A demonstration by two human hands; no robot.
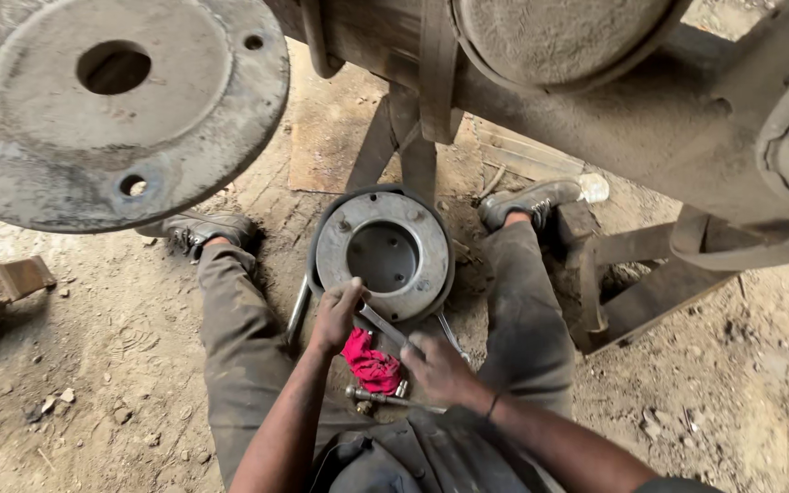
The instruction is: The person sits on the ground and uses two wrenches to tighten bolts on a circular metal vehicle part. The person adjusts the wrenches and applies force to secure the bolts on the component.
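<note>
A flat metal bar point(382, 326) slants between the two hands, just over the near rim of a round grey drum point(383, 256) that lies on the dirt floor point(120, 365) between the person's legs. The left hand point(338, 315) is closed on the bar's upper end, fingertips touching the drum's near-left edge; the right hand point(437, 367) is closed around the lower end, nearer the body. A red rag point(372, 362) lies bunched just under the bar, between the hands, and a small metal tool point(378, 395) rests beside it toward the lap. The drum's open centre faces up, with a dark ring around its outer edge; thin rods point(299, 309) lie along its left and right sides. The legs hem it in closely on both sides, boots point(203, 228) at the far corners. Overhead a large flange point(93, 110) and a heavy axle point(595, 100) overhang the far edge; open dirt lies wide to the left
</note>
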